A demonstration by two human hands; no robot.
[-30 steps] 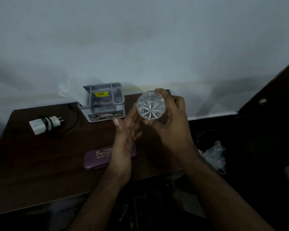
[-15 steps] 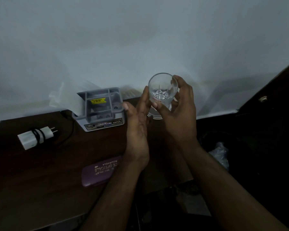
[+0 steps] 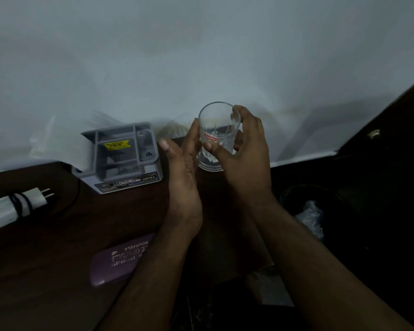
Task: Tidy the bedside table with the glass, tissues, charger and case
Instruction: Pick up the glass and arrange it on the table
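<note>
1. At the back edge of the worktop (image 3: 46, 271), by the wall, the right hand (image 3: 246, 151) wraps a clear glass (image 3: 216, 130), thumb across the front, fingers curled behind the rim.
2. The glass stands upright with a red label facing me; its base is at or just above the wood, I cannot tell which.
3. The left hand (image 3: 184, 168) is spread flat, fingers straight, its fingertips against the glass's left side.
4. Just left of that hand sits a grey organiser (image 3: 122, 158) with a yellow sticker inside, and white tissues (image 3: 60, 144) poking out behind its left side.
5. Farther left lies a white charger (image 3: 17, 206), on its side with black cable wound round it, prongs pointing right.
6. Near the front edge, partly under the left forearm, lies a purple case (image 3: 120, 259) with pale lettering.
7. Off to the right, down in the dark, is a crumpled plastic bag (image 3: 311, 216).
</note>
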